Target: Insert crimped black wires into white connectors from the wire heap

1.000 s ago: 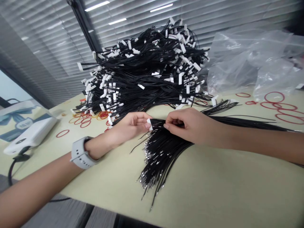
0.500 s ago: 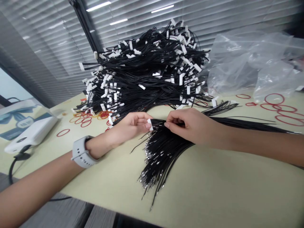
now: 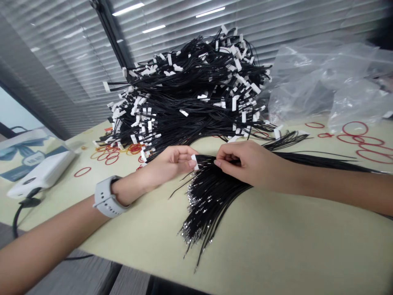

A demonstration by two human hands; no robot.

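A white connector (image 3: 195, 162) with black wires running from its right side is pinched between the thumb and fingers of my left hand (image 3: 175, 160). Just right of it, my right hand (image 3: 242, 160) is closed above a fanned bundle of black wires (image 3: 215, 192), its thumb and index fingertip together; what they pinch is too small to make out. Bare metal tips of the bundle point left and down toward the near table edge. Behind both hands rises a large heap of black cables (image 3: 190, 94) with white connectors.
Red and yellow rubber bands (image 3: 107, 153) lie left of the heap, and red bands (image 3: 362, 139) at the right. Clear plastic bags (image 3: 319, 86) stand at the back right. A white power bank (image 3: 41, 174) with a black cable sits on the left of the table (image 3: 276, 241).
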